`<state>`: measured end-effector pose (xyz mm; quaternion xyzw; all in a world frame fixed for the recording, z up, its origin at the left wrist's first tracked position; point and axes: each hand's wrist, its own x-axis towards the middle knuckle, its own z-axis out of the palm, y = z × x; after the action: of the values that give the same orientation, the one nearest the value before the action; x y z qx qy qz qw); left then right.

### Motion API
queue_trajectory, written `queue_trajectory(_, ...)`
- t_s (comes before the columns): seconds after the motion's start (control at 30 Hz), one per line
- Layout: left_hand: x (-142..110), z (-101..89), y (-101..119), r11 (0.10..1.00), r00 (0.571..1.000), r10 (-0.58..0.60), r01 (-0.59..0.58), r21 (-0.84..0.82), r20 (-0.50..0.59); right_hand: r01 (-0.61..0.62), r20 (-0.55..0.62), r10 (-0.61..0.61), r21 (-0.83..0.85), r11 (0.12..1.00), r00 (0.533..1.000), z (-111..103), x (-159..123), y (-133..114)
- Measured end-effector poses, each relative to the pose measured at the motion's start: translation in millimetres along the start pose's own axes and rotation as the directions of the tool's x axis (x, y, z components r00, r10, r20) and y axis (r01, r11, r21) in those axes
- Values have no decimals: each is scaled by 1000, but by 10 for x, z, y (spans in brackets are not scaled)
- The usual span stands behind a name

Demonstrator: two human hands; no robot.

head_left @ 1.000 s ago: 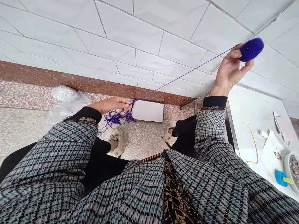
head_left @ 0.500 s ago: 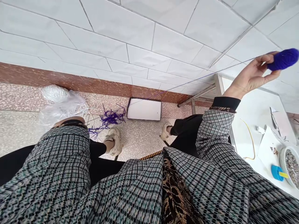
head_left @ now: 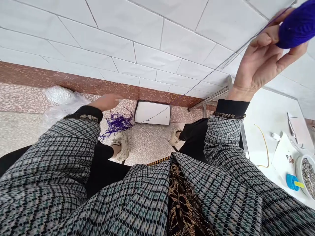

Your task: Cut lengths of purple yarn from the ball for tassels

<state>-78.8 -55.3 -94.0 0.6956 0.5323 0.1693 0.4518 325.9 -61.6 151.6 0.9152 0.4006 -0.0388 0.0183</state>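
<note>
My right hand [head_left: 264,54] is raised at the top right, its fingers curled around a ball of purple yarn [head_left: 297,26] cut off by the frame edge. A thin purple strand [head_left: 211,67] runs from the ball down across a white flat board with a dark rim [head_left: 152,113]. My left hand [head_left: 106,102] is blurred, reaching out just above a loose tangle of purple yarn [head_left: 117,123] on the floor. I cannot tell whether it holds any strand.
A clear plastic bag with white yarn [head_left: 59,95] lies by the brown skirting of the white tiled wall. Beige sneakers [head_left: 120,147] stand below. At the right, a white table [head_left: 268,131] holds a yellow cord, scissors, papers and a bowl of grey pieces.
My left hand has come back into view from behind the sleeve, above the tangle. My right hand with the ball now sits higher and nearer the camera, and the ball is partly out of frame.
</note>
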Motion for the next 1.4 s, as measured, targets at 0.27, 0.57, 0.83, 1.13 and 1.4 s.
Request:
queue_trajectory(0.27,287,90,1223,988,943,80,-118,-102,-324,271,156,-535,727,631,830,77,-77,-343)
queue_trajectory(0.57,321,58,1480,852,827,131,-376,-363,-547,-13,-335,-778,915,-403,532,405,-106,-702)
queue_trajectory(0.83,295,29,1443,804,766,120,-448,-391,-631,-15,-297,-793,933,-359,532,386,-194,-822)
queue_trajectory(1.13,390,33,1362,754,744,140,-508,-416,-654,16,-257,-811,956,-293,526,442,-404,-813)
queue_trajectory(1.4,205,34,1550,623,868,201,-470,-625,-453,61,-86,-901,996,-66,424,678,-287,-950)
